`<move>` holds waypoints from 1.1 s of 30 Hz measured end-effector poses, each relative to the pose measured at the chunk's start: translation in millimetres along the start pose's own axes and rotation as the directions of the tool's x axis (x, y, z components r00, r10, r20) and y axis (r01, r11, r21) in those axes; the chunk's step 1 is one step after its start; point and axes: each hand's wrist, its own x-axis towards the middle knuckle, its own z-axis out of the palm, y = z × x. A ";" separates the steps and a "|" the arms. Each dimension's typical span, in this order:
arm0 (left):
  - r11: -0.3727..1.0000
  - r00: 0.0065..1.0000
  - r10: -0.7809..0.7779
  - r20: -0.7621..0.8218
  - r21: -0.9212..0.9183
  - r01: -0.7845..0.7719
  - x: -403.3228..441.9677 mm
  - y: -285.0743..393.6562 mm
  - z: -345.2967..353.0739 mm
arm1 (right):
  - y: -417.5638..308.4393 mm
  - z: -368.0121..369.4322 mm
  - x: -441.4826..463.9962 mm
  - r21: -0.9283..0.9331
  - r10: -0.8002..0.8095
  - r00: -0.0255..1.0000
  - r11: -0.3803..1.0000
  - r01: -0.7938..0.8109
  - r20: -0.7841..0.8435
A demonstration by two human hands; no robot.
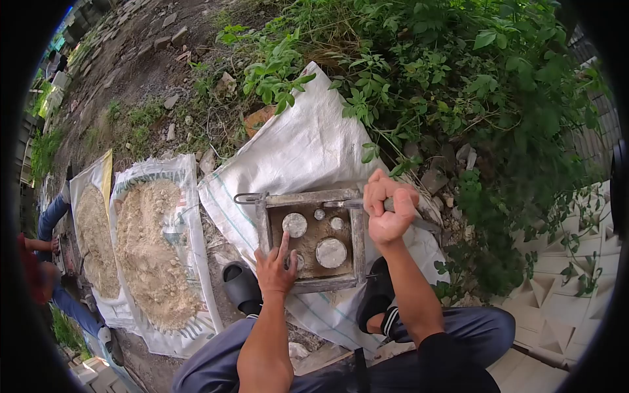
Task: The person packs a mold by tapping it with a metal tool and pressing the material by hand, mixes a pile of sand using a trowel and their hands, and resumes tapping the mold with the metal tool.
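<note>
A square wooden frame (358,252) filled with packed brown sand (308,247) lies between my feet. Set in the sand are several round pale discs: a large one (331,253), a medium one (294,224) and small ones. My left hand (275,270) reaches over the frame's near-left edge, fingers apart, its index fingertip at the medium disc. Another disc is partly hidden by that hand. My right hand (389,208) is closed around a grey tool (346,204) whose slim end points left over the frame's far side. The fist covers part of it, so its exact kind is unclear.
White woven sacking (298,147) lies under the frame. To the left, loose sand (157,252) is heaped on opened sacks. Leafy plants (419,78) crowd the far right, and pale patterned blocks (557,295) lie at right. Another person's arm (40,245) shows at the left edge.
</note>
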 end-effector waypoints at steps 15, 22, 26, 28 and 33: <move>1.000 1.000 0.007 -0.007 0.026 -0.007 -0.5 -1.3 -1.7 | 24.9 7.5 -6.4 -0.092 0.056 0.996 0.994 -0.050 0.065; 0.999 1.000 -0.003 0.017 0.035 0.002 -1.3 -2.6 -1.9 | 17.1 3.5 -29.8 0.015 0.026 0.999 1.000 -0.025 -0.046; 0.997 0.997 0.058 -0.046 0.061 -0.055 -4.8 -1.6 -0.6 | 11.9 -0.4 -14.6 -0.033 -0.004 0.999 0.999 0.006 0.051; 1.000 1.000 0.010 -0.003 0.021 -0.010 -1.0 -3.9 1.7 | -12.1 0.5 -6.5 0.022 0.014 0.999 1.000 -0.015 0.033; 1.000 1.000 0.001 -0.016 0.008 -0.001 -1.3 -1.1 -0.8 | 30.4 10.7 -19.0 -0.139 0.041 0.998 0.990 -0.033 0.057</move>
